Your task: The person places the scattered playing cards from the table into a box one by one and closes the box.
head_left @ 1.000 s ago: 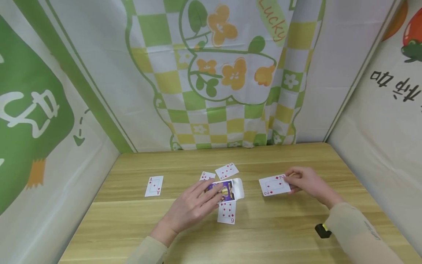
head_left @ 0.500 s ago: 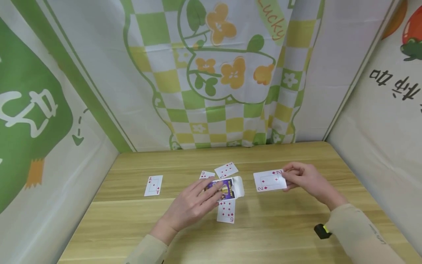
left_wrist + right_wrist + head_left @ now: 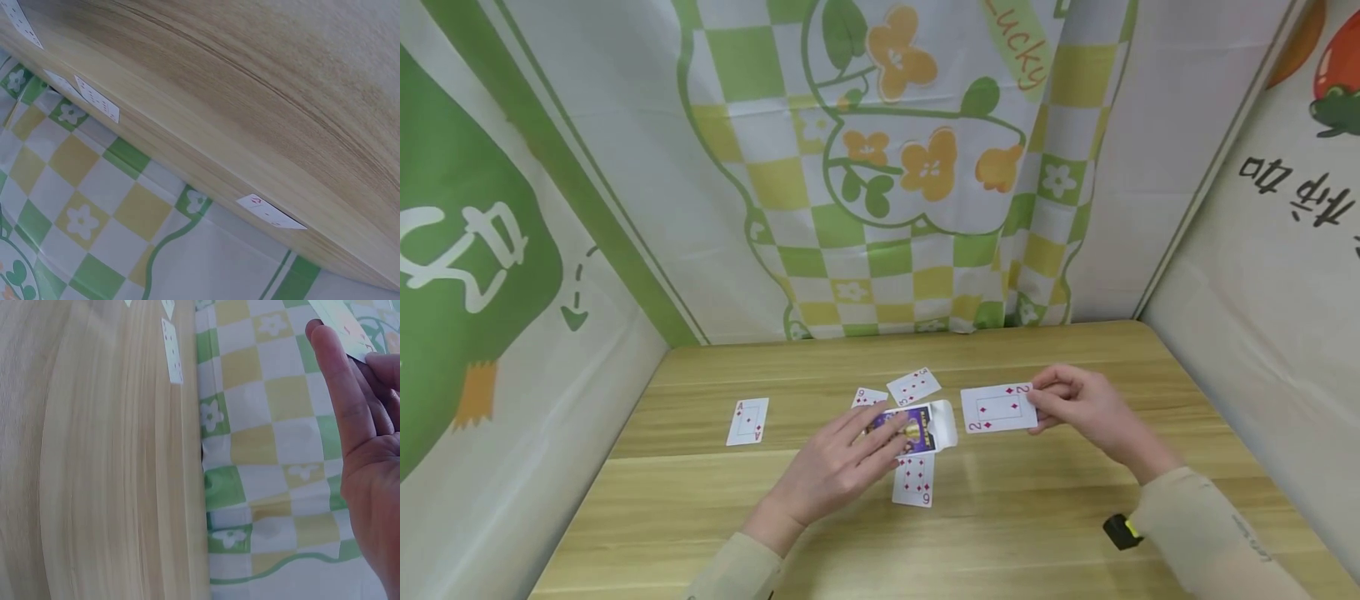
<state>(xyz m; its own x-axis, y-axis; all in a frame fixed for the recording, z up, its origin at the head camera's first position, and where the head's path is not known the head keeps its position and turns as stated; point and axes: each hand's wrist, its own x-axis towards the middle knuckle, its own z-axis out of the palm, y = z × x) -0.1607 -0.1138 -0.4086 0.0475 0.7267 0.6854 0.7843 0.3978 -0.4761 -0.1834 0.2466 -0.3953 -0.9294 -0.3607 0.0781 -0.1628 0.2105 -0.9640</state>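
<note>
"Six entries. Places, please, taken from the box (image 3: 921, 431)?"

"Ace of diamonds (image 3: 747, 421): on the table (image 3: 1000, 533), well left of the box. First far card (image 3: 914, 386) and second far card (image 3: 867, 398): just beyond it, the second partly behind fingers. Near card (image 3: 913, 482): on its near side; whether one end runs under it, I cannot tell. Two of diamonds (image 3: 996, 408): just right of the box's open flap (image 3: 948, 425); contact unclear."

"Hands?"

"Left hand (image 3: 835, 467): fingers laid straight over the box top. Right hand (image 3: 1090, 415): thumb and fingers pinching the two by its right-hand edge."

"Step in hand?"

"Putting the two away in the box, by my reading; not yet inside."

"Next move calls for?"

"My judgement: box kept steady, the card's free edge squared to the open end, then a gentle push without buckling."
</note>
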